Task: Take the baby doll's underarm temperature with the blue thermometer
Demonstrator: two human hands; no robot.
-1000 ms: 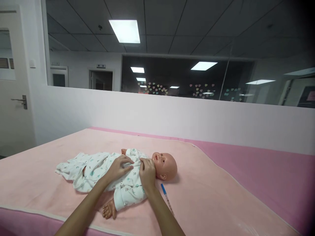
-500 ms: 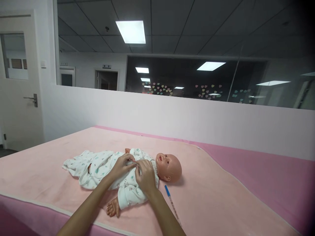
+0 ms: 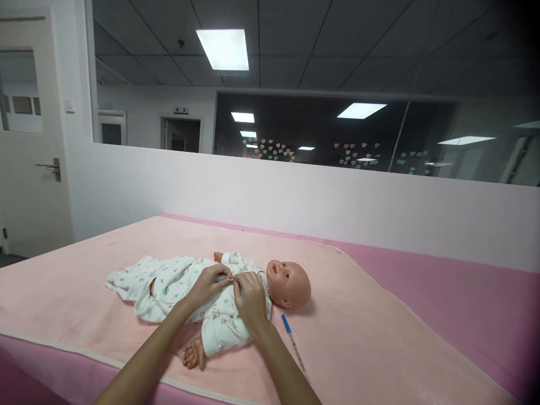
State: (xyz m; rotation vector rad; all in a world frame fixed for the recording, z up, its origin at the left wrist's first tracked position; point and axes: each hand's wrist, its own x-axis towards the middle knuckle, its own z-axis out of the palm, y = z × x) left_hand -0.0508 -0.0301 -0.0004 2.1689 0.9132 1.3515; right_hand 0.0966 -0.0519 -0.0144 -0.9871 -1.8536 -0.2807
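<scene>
A baby doll (image 3: 291, 284) lies on its back on a pink blanket (image 3: 358, 337), head to the right. It wears a white patterned romper (image 3: 169, 284). My left hand (image 3: 208, 286) pinches the romper's fabric at the doll's chest. Right beside it, my right hand (image 3: 251, 301) also pinches the cloth near the collar, fingers curled. The two hands almost touch each other over the chest. A thin stick with a blue tip (image 3: 293, 343), like a thermometer or pen, lies on the blanket just right of my right forearm.
The blanket covers a darker pink surface (image 3: 464, 292) that ends at a low white partition wall (image 3: 295, 197). A white door (image 3: 25, 140) stands at the left. Dark glass windows with heart stickers are behind the wall.
Both hands have shifted slightly from lying on the doll's chest to pinching the romper fabric together. The camera view swung a little; the doll has stayed in place.
</scene>
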